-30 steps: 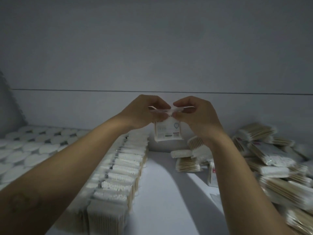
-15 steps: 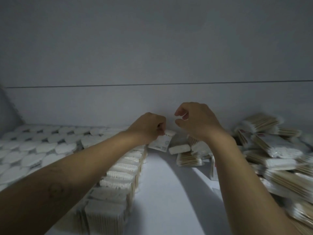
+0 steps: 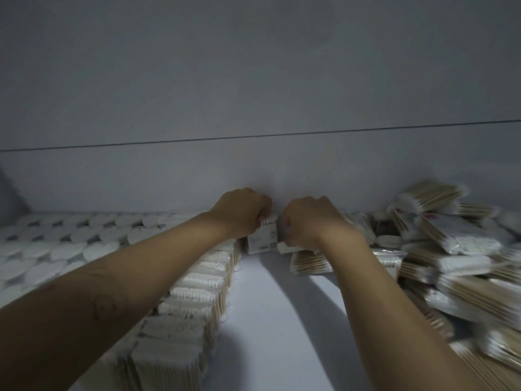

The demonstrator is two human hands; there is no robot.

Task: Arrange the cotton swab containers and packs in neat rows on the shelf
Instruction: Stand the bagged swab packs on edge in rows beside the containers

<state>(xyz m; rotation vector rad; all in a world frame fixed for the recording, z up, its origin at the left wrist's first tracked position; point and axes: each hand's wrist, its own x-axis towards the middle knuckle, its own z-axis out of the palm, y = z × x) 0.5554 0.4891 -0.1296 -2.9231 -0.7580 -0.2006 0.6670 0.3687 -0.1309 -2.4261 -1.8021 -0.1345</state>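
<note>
A small white cotton swab pack (image 3: 262, 238) stands upright against the back wall of the shelf, at the far end of a row of upright swab packs (image 3: 197, 289). My left hand (image 3: 242, 211) pinches its top left corner. My right hand (image 3: 306, 222) grips its right side, fingers curled. Round white swab containers (image 3: 56, 244) fill the left part of the shelf in rows. A loose heap of swab packs (image 3: 451, 249) lies on the right.
The white shelf floor (image 3: 276, 320) runs as a bare lane between the upright row and the heap. The back wall (image 3: 253, 170) is right behind the hands. Flat packs (image 3: 310, 262) lie under my right wrist.
The pack was held up in both hands, then lowered by my left hand alone. Now it stands at the back of the shelf with both hands on it.
</note>
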